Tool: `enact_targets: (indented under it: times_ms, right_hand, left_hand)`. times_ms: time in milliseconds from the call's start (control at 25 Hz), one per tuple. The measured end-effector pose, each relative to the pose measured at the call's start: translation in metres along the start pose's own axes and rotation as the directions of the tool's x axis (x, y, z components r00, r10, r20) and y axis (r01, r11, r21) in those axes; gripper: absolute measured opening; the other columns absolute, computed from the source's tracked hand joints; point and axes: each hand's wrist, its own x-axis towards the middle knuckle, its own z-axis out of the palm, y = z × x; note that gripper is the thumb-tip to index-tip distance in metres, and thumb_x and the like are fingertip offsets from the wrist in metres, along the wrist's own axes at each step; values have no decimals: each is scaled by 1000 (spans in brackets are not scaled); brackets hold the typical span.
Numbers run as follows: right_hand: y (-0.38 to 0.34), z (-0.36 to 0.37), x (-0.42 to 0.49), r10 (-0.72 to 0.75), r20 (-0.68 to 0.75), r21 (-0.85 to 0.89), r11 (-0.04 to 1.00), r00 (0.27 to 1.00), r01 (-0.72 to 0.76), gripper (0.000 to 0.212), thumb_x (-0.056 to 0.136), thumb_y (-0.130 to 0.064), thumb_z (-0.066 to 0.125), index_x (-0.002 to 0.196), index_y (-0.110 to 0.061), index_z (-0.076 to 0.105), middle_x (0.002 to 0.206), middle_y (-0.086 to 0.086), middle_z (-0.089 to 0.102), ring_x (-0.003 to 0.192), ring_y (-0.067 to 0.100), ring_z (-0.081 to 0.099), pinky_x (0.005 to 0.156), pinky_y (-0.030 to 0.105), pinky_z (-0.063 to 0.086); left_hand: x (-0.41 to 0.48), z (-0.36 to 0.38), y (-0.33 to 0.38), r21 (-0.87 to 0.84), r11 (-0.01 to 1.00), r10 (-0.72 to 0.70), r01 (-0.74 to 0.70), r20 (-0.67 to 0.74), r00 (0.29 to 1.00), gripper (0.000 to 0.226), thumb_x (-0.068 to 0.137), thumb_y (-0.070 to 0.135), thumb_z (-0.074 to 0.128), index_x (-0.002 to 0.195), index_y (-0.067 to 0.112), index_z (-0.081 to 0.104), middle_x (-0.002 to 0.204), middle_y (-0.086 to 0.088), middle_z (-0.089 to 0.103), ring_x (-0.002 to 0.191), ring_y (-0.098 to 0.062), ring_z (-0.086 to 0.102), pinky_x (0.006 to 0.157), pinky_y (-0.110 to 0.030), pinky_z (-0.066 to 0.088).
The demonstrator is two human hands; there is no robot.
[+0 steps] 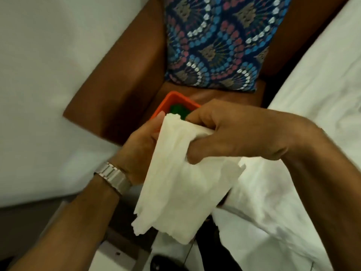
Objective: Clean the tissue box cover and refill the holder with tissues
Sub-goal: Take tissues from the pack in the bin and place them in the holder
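Note:
A folded stack of white tissues hangs in front of me, held by both hands. My right hand grips its upper edge from the right, fingers curled around the paper. My left hand, with a metal watch on the wrist, supports the stack from the left side. Just behind the hands sits an orange holder on a brown chair seat, with something green inside it; most of the holder is hidden by my hands and the tissues.
The brown chair has a patterned blue cushion against its back. White bedding lies to the right and a white surface to the left. A dark object lies on the floor below.

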Motion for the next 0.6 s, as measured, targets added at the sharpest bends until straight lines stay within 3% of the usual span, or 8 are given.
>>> enact_targets:
  times_ms: [80,160,200,320,400,480,520,600]
  right_hand:
    - [2,32,21,26,89,100,994,996,-35,28,78,-29,74,97,-9,76,95,12,78,84,28,75,72,53,60]
    - [3,70,42,46,188,204,975,981,-85,21,82,-21,74,98,-8,77,95,11,80,86,29,77,75,49,63]
    - [3,91,54,54,234,248,962,971,-113,22,82,-20,72,99,-8,77,97,12,80,89,31,77,77,47,63]
    - [3,163,87,106,317,364,904,942,-224,23,81,-17,70,99,-7,79,101,14,79,91,32,77,76,40,64]
    - [2,213,109,137,357,424,858,924,-291,17,84,-15,70,97,-13,81,102,12,80,89,26,78,69,31,64]
    - [-1,271,132,189,387,424,833,903,-356,22,76,-23,76,97,-20,81,107,7,79,98,25,76,79,32,62]
    - [-2,301,142,215,388,409,831,896,-377,31,68,-29,79,98,-23,80,107,3,79,102,24,74,84,34,61]
    - [-4,357,160,251,391,375,835,885,-403,41,60,-35,81,100,-28,77,99,-4,80,102,21,73,83,32,61]
  left_hand:
    - [-17,-18,-11,65,997,36,-37,7,999,68,87,68,52,125,14,69,122,-15,70,114,-36,65,95,-47,52]
    - [-67,-63,-51,-68,997,33,-37,-51,998,90,69,80,62,130,14,65,135,-17,62,125,-42,56,104,-52,43]
    - [-93,-84,-68,-119,991,57,-63,-51,997,97,69,81,60,134,10,61,141,-20,57,131,-42,51,109,-52,38]
    - [-163,-138,-119,-336,894,297,-297,-51,953,100,90,78,30,143,-6,44,143,-28,51,136,-41,45,113,-46,28]
    - [-205,-171,-158,-469,803,330,-368,-164,930,88,88,72,48,139,1,54,140,-22,57,132,-38,51,108,-48,38]
    - [-246,-197,-194,-338,777,363,-531,-447,817,78,65,63,83,127,18,68,135,-12,64,123,-33,60,93,-52,53]
    - [-262,-213,-211,-279,758,370,-589,-560,741,74,59,52,91,123,21,71,132,-10,66,119,-32,63,86,-53,56]
    - [-282,-239,-230,-162,733,436,-661,-634,639,53,69,30,88,119,19,73,128,-11,68,115,-31,66,81,-46,59]
